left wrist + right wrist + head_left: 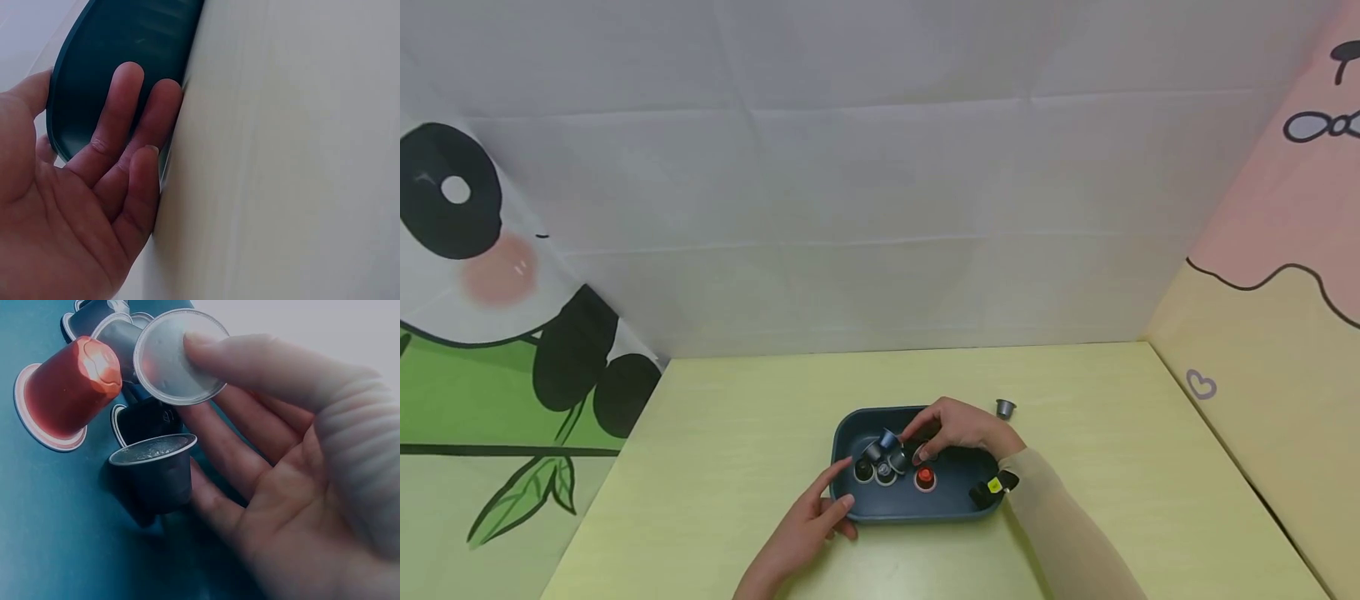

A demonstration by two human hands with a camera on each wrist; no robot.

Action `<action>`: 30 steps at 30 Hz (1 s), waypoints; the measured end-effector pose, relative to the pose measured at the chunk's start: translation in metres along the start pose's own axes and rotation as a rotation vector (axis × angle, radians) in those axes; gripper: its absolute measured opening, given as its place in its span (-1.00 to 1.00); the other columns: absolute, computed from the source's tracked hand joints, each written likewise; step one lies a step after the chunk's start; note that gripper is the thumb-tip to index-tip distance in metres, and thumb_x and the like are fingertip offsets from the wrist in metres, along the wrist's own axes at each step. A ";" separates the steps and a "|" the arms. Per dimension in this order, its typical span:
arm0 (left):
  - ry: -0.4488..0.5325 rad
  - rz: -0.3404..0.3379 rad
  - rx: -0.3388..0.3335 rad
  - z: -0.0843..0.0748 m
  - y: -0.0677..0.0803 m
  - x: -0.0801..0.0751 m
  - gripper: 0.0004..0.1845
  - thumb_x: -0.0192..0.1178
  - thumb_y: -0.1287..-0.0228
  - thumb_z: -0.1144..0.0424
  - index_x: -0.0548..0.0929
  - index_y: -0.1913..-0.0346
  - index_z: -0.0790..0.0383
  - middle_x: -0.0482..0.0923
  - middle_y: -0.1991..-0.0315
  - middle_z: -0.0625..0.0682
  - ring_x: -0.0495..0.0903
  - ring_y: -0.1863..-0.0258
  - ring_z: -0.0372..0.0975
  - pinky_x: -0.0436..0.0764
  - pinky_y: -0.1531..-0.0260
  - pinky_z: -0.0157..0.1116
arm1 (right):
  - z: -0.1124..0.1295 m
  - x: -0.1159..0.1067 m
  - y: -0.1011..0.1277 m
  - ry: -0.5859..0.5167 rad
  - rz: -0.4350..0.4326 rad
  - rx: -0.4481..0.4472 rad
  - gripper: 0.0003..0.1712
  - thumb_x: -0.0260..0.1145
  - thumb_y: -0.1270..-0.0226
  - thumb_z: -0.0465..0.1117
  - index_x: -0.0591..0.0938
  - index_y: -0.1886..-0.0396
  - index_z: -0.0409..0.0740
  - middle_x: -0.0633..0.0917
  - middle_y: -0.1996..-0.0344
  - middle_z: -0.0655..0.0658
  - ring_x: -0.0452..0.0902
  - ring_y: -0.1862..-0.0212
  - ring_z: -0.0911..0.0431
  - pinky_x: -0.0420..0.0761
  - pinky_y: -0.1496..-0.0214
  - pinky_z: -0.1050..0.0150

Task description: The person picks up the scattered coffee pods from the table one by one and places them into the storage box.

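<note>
My right hand [958, 425] reaches into a dark blue-green tray [955, 511] and holds a coffee capsule, thumb pressed on its pale foil lid [169, 375], other fingers behind. A dark grey capsule [165, 481] with its lid up sits against a fingertip of that hand. Beside these lie a black capsule [142, 422] and a red capsule [78, 390]. Several more capsules, among them a blue one [888, 439] and a black one [864, 471], cluster in the tray's left half. My left hand [808, 521] rests at the tray's left end, fingers spread along the outer wall.
Just beyond the tray's back right corner, a lone grey capsule [1005, 408] stands on the pale yellow table [737, 417]. A black wrist device [988, 492] with a yellow-green label hangs over the tray's right end. A white wall [880, 208] closes the back.
</note>
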State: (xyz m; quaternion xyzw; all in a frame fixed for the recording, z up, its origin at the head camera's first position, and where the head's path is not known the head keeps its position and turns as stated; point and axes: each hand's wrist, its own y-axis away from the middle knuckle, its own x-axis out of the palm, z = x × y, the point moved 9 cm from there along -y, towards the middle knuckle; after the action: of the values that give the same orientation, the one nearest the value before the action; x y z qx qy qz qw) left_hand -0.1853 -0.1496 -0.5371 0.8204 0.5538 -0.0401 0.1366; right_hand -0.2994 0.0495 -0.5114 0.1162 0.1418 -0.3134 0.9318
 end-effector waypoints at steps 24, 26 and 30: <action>-0.006 0.009 -0.008 0.000 -0.001 -0.001 -0.37 0.08 -0.54 0.13 0.14 -0.56 -0.01 0.69 0.49 0.20 0.70 0.41 -0.02 0.49 0.36 -0.31 | 0.008 -0.008 0.000 -0.088 -0.046 -0.068 -0.56 0.47 -0.18 -0.38 0.70 -0.10 -0.26 0.72 -0.02 -0.20 0.63 -0.11 -0.10 0.59 -0.07 0.21; -0.009 0.011 -0.010 0.001 -0.001 -0.001 -0.37 0.07 -0.54 0.14 0.14 -0.56 -0.01 0.69 0.49 0.20 0.70 0.41 -0.02 0.50 0.35 -0.31 | 0.009 -0.008 0.000 -0.102 -0.055 -0.076 -0.56 0.46 -0.19 -0.39 0.69 -0.10 -0.27 0.71 -0.03 -0.21 0.62 -0.12 -0.12 0.58 -0.08 0.20; -0.012 0.013 -0.010 0.002 -0.001 -0.001 -0.36 0.08 -0.53 0.12 0.14 -0.56 -0.02 0.70 0.48 0.19 0.70 0.41 -0.03 0.50 0.35 -0.31 | 0.012 -0.010 0.002 -0.118 -0.066 -0.105 -0.56 0.44 -0.22 -0.40 0.67 -0.12 -0.30 0.70 -0.05 -0.22 0.61 -0.13 -0.14 0.57 -0.11 0.19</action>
State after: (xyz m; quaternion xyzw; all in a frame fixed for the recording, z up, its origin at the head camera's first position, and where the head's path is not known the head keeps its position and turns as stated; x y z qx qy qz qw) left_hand -0.1862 -0.1505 -0.5388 0.8230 0.5479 -0.0415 0.1441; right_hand -0.3040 0.0529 -0.4968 0.0440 0.1065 -0.3422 0.9325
